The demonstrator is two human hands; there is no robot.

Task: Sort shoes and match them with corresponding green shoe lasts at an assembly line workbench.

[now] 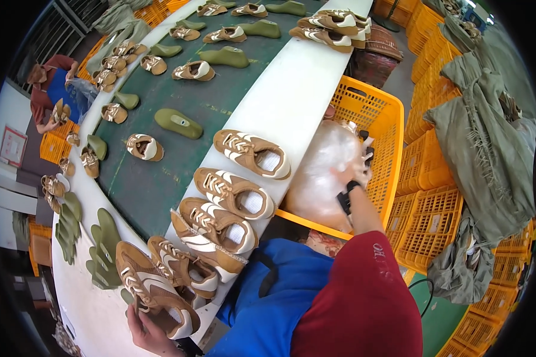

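Note:
A brown and white sneaker (pixel 152 285) is tilted at the near end of the white ledge, larger in view than its neighbours. My left hand (pixel 149 336) grips it along the side near the heel. Beside it, several matching sneakers stand in a row, among them a brown sneaker (pixel 235 193) with a pale insole. My right hand (pixel 354 172) reaches into a yellow crate (pixel 393 149), over a clear plastic bag (pixel 318 169). Motion smears its fingers, and whether they hold anything is unclear. A black band (pixel 345 199) sits at that wrist.
A dark green conveyor belt (pixel 178 160) carries sneakers and olive-green shoe lasts (pixel 178 123). More lasts (pixel 104 250) lie on the white table at left. Stacked yellow crates (pixel 432 220) and grey-green cloth (pixel 488 137) stand at right. Across the belt, a person (pixel 56 89) handles a shoe.

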